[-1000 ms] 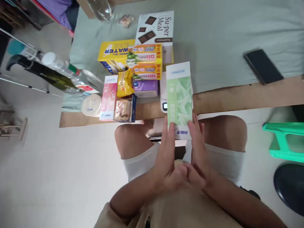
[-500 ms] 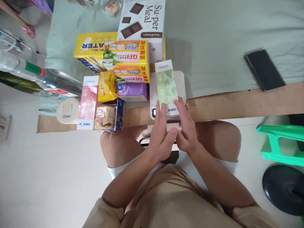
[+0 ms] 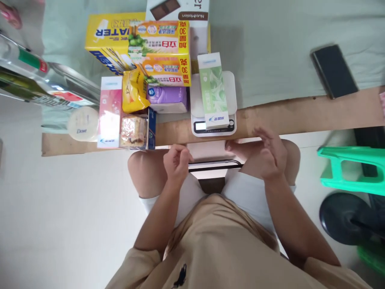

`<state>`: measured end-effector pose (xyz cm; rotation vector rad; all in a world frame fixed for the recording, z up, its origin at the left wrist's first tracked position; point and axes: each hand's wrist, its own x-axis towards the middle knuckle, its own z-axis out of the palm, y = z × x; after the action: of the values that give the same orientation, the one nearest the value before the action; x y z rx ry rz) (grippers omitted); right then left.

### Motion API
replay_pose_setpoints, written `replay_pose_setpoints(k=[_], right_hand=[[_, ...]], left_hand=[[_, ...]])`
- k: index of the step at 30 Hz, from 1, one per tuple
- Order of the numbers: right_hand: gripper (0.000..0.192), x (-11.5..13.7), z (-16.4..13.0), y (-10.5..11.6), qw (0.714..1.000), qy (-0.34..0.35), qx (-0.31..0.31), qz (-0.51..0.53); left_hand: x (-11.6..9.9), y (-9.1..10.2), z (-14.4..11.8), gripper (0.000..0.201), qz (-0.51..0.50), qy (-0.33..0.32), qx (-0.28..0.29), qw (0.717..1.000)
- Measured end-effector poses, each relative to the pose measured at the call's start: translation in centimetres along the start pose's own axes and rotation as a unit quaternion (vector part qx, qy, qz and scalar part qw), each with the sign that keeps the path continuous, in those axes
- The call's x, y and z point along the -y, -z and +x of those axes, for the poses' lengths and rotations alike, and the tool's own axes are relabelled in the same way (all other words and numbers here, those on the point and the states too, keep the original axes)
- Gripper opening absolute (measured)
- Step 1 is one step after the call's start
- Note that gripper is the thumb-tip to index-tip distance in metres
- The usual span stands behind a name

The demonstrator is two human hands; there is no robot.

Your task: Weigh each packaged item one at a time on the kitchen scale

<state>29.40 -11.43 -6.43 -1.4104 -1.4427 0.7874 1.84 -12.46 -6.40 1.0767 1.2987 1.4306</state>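
Observation:
A green-and-white toothpaste box (image 3: 214,90) lies lengthwise on a white kitchen scale (image 3: 230,94), partly over its display panel. Away from both, my left hand (image 3: 177,160) is above my left thigh, its fingers curled in with nothing showing in them. My right hand (image 3: 273,156) hovers over my right thigh, fingers apart and slightly bent, holding nothing. Left of the scale stand a purple tissue pack (image 3: 168,98), a yellow packet (image 3: 134,91), a pink-and-white box (image 3: 110,110) and a wrapped snack (image 3: 133,131).
Orange-and-yellow boxes (image 3: 159,52) and a white Nutrimation box (image 3: 198,34) are stacked behind. Bottles (image 3: 60,80) and a round Dove container (image 3: 83,124) are at the left. A black phone (image 3: 334,71) lies on the right. A green stool (image 3: 351,168) stands beside the table.
Both hands have moved off the toothpaste box and apart, left hand leftward and curling, right hand rightward. The box stays on the scale, whose display panel now shows. The view has shifted slightly.

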Motion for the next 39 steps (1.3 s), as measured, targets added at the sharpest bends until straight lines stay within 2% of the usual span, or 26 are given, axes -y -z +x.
replay_pose_setpoints(k=[3,6,12,16,20,24,28,31,33,36,39], right_hand=[[0.056,-1.4,-1.2,0.5,0.997,-0.021,-0.016,0.071],[0.057,-2.3,-1.5,-0.4,0.991,-0.044,0.028,0.121],[0.064,-3.1,-1.2,-2.6,0.98,-0.059,0.093,0.164],[0.066,-2.9,-1.5,-2.7,0.974,-0.072,0.122,0.176],[0.062,-2.1,-1.3,-3.0,0.974,-0.104,0.125,0.157],[0.057,-1.2,-1.0,-3.7,0.977,-0.157,0.097,0.11],[0.064,-0.4,-0.9,-3.7,0.976,-0.183,0.092,0.079],[0.074,0.1,-0.9,-3.5,0.979,-0.174,0.084,0.062],[0.076,0.4,-1.0,-3.4,0.983,-0.158,0.074,0.054],[0.063,0.9,-1.1,-3.2,0.989,-0.128,0.053,0.046],[0.037,1.6,-0.5,-3.3,0.996,-0.074,0.022,0.039]], left_hand=[[0.5,0.6,0.7,0.037,-0.046,0.077,0.06,0.994],[0.1,-0.1,1.6,0.023,-0.105,0.128,0.094,0.982],[-0.9,-1.5,1.0,0.038,-0.205,0.196,0.1,0.954],[-0.8,-1.7,0.6,0.052,-0.241,0.236,0.117,0.934],[-1.4,-2.0,0.6,0.042,-0.264,0.262,0.162,0.914],[-2.0,-1.8,0.6,0.045,-0.272,0.284,0.22,0.893],[-1.5,-1.5,0.8,0.041,-0.272,0.282,0.23,0.891],[-1.3,-1.7,1.0,0.046,-0.261,0.258,0.209,0.906],[-1.6,-1.8,1.0,0.042,-0.251,0.229,0.177,0.924],[-2.8,-1.7,1.1,0.029,-0.235,0.172,0.129,0.948],[-4.1,-1.7,1.6,0.026,-0.226,0.127,0.11,0.959]])
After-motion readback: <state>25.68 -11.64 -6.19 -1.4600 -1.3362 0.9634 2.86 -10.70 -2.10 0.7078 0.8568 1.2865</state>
